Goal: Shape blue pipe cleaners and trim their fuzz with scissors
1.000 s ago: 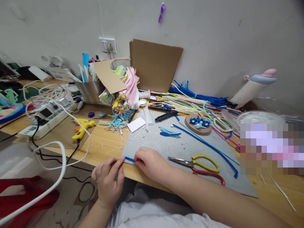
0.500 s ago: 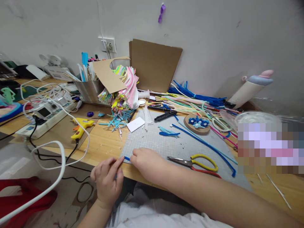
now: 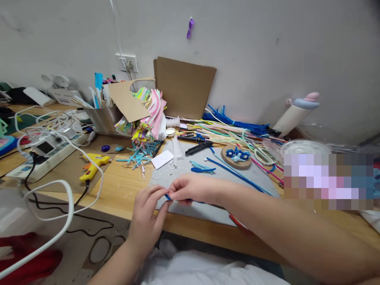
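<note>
A short dark blue pipe cleaner [image 3: 168, 196] shows between my two hands above the front edge of the grey cutting mat. My left hand [image 3: 150, 211] pinches its end between thumb and finger. Close beside it, my right hand [image 3: 191, 189] is closed on the same piece, and more blue shows under that hand. My right forearm covers most of the scissors; one red handle [image 3: 236, 221] peeks out below it. Several blue pipe cleaner pieces [image 3: 202, 168] lie on the mat [image 3: 190, 152] behind my right hand, near a cardboard disc [image 3: 225, 158] bearing blue flowers.
Bundled pastel pipe cleaners [image 3: 152, 114] stand near a metal container [image 3: 102, 118] of sticks. A yellow glue gun [image 3: 94, 166] and a power strip [image 3: 44, 158] with tangled white cables lie left. Long pipe cleaners [image 3: 237, 127] are heaped along the wall. Brown boards [image 3: 184, 89] lean behind.
My hands have come together around the blue pipe cleaner and lifted slightly from the mat's edge. My left hand moved right, and my right forearm now covers the scissors. The view has shifted.
</note>
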